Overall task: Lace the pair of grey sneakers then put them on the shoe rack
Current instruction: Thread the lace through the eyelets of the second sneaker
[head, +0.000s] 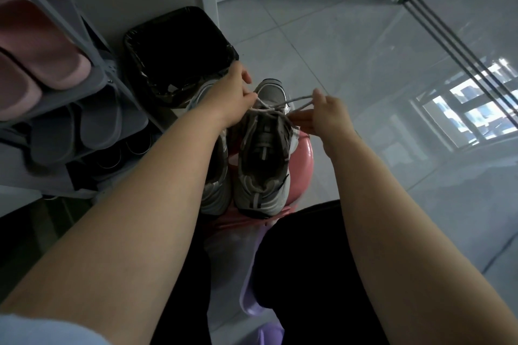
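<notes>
Heels nearest, toes away: two grey sneakers side by side on one pink stool (304,148), long axes straight ahead. Left-side sneaker (215,193) half under the forearm; right-side sneaker (265,148) between both hands, left hand (232,95) and right hand (328,115) each pinching an end of its lace (301,99). Leftward, nearer the left hand, one shoe rack (95,84); beyond, one black-lined bin (179,53).

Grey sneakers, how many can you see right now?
2. The right sneaker sits on the pink stool, its lace pinched by the left hand and the right hand. The left sneaker stands beside it, partly hidden under the left forearm.
</notes>
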`<control>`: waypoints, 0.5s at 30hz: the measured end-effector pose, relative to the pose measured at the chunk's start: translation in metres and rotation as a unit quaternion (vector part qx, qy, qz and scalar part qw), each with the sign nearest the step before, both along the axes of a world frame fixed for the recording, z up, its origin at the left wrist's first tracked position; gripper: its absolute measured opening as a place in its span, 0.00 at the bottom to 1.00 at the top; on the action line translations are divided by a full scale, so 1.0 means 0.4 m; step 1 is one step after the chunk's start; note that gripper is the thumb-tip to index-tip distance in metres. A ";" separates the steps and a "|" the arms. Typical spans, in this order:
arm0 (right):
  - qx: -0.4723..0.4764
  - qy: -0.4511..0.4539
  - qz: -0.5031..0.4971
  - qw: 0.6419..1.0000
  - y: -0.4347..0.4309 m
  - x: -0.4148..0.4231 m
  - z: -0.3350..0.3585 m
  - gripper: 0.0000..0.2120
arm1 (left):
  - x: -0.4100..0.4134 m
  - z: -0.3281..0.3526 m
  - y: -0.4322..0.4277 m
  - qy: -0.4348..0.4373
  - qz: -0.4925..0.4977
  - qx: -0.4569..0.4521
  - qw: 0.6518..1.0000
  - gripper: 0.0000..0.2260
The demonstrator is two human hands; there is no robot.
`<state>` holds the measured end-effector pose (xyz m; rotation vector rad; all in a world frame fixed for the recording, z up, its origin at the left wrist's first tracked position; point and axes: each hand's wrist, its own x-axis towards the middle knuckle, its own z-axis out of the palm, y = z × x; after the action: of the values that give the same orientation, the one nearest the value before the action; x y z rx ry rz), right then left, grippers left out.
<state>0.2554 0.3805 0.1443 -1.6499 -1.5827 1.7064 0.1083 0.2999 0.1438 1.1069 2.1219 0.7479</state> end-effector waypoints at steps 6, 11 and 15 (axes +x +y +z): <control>0.092 -0.083 0.121 0.985 -0.001 0.016 -0.014 0.09 | -0.005 0.000 -0.009 0.040 -0.048 -0.037 0.997 0.07; 0.108 -0.117 0.118 0.980 0.007 0.007 -0.020 0.12 | -0.008 0.011 -0.014 0.047 -0.035 -0.034 0.998 0.03; 0.022 -0.025 -0.008 0.999 0.015 -0.013 -0.011 0.16 | -0.016 0.016 -0.010 0.036 -0.015 -0.012 0.999 0.05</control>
<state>0.2501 0.3864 0.1399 -1.6927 -1.6137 1.6231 0.1020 0.2957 0.1501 1.1666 2.1642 0.6753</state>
